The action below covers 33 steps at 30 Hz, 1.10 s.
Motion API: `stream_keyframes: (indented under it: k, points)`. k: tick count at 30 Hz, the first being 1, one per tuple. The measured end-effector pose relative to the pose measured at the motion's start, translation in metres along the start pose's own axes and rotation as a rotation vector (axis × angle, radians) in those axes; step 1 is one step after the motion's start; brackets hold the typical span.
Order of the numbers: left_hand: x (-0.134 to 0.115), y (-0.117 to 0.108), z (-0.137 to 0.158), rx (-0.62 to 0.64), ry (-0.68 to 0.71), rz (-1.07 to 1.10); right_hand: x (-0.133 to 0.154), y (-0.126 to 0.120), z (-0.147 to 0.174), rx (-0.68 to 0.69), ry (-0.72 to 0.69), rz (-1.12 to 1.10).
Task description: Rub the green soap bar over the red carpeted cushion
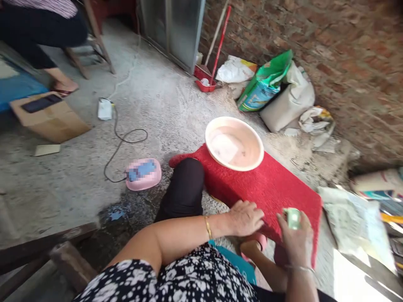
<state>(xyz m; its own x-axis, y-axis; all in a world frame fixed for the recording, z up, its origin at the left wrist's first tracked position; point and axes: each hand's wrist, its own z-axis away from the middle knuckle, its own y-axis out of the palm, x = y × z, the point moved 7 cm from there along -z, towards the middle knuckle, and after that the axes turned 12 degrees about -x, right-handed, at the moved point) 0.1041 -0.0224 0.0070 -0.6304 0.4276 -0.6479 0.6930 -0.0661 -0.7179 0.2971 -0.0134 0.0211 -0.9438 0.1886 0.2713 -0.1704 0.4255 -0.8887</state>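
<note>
While the left hand presses the red mat, right-hand fingers wrap a green bar.

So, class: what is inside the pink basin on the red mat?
The basin on the red mat holds a shallow pool of cloudy liquid with a pale patch. Whatever lies beneath the liquid is hidden.

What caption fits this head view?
Left hand presses a red mat bearing a basin; right hand holds a green block.

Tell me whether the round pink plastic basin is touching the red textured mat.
Touching. The head view shows the round pink plastic basin sitting directly on the red textured mat, its underside meeting the mat with no gap visible.
</note>
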Motion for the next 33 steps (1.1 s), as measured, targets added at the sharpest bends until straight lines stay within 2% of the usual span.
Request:
stream_keyframes:
  k: [2,4,7,9,15,23,26,31,33]
  points:
    - [0.010,-0.021,-0.007,-0.106,0.015,-0.125,-0.004,0.010,-0.004,0.045,0.072,0.045]
    - [0.028,-0.027,-0.014,-0.165,-0.052,-0.245,-0.005,0.023,0.000,0.140,0.109,0.054]
    - [0.057,-0.009,-0.017,-0.089,-0.164,-0.370,-0.003,0.034,0.008,0.199,0.100,0.071]
    - [0.067,0.005,-0.017,-0.050,-0.175,-0.425,-0.003,0.036,0.011,0.194,0.069,0.082]
    - [0.066,0.016,-0.019,-0.084,-0.127,-0.490,-0.006,0.036,0.014,0.235,-0.061,0.016]
    - [0.060,0.015,-0.026,-0.149,-0.179,-0.543,-0.003,0.022,0.029,0.245,-0.112,-0.165]
    - [0.060,0.015,-0.025,-0.135,-0.168,-0.566,-0.014,0.018,0.029,0.203,-0.024,-0.169]
    - [0.060,0.015,-0.026,-0.128,-0.154,-0.578,-0.051,-0.004,0.016,0.036,0.267,-0.103]
    - [0.060,0.015,-0.026,-0.143,-0.160,-0.532,-0.052,-0.012,0.016,-0.004,0.332,-0.088]
